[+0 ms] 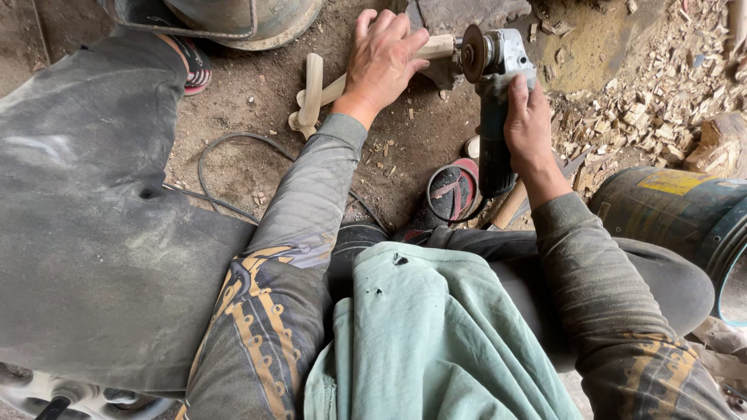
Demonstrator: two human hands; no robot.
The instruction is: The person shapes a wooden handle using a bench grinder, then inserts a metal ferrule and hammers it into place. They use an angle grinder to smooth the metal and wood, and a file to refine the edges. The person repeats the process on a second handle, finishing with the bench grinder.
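Wooden stick under left hand, touching grinder.

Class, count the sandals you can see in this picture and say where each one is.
2. One sandal lies on the dirt below the grinder; the other sandal shows at upper left, partly covered by grey cloth. More may be hidden.

The wooden piece is pinned on the ground under the left hand. Just to its right, the angle grinder is gripped by the right hand, disc touching the wood. Wood chips are heaped further right, behind the drum.
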